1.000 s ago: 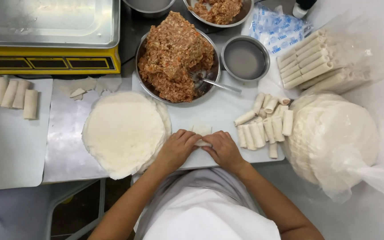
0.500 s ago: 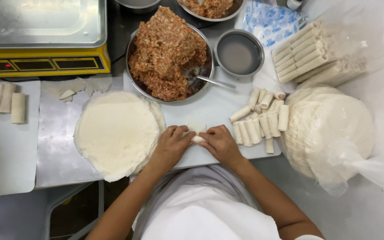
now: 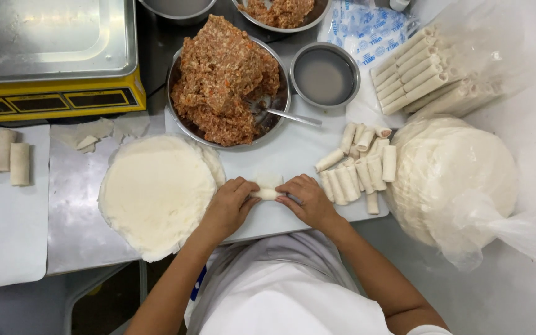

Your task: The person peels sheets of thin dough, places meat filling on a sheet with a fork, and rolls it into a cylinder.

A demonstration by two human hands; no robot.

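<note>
I'm looking down on a steel bench (image 3: 75, 217) with a white cutting board (image 3: 293, 155) across its middle and a yellow-based scale (image 3: 51, 62) at the far left corner. A metal bowl of minced filling (image 3: 224, 80) sits beyond the board, a small bowl of cloudy liquid (image 3: 325, 75) beside it, a stack of round wrappers (image 3: 156, 195) to the left, finished rolls (image 3: 358, 164) to the right. The small roll (image 3: 267, 193) lies on the board between my left hand (image 3: 231, 208) and right hand (image 3: 308, 200); fingers of both curl closed around its ends, pinching it. Compared with half a second ago, the hands sit as before, the loose wrapper edge above the roll looking shorter.
</note>
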